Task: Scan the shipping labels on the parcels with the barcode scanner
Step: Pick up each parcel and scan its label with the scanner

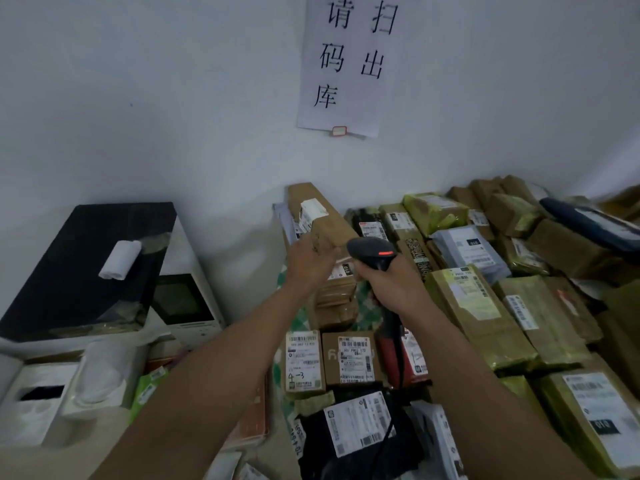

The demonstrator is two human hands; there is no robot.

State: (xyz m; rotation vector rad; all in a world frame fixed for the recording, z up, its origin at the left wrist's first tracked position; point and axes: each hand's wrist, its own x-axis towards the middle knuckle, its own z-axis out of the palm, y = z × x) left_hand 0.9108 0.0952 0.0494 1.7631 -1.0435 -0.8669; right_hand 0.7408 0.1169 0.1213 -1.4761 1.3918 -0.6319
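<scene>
My left hand (308, 263) grips the near end of a long brown cardboard parcel (318, 216), tilted up against the wall, with a white shipping label (311, 210) on its upper face. My right hand (391, 282) holds a black barcode scanner (372, 252) by its handle; a red light glows on its head, and the head sits just right of the parcel's near end. The scanner's black cable (398, 362) hangs down below my wrist.
Many labelled parcels cover the table: brown boxes (349, 356) in front, green-taped packages (481, 317) to the right, a black bag (353, 431) near me. At left stand a black-topped white machine (86, 268) and a white tray (41, 400). A paper sign (346, 64) hangs on the wall.
</scene>
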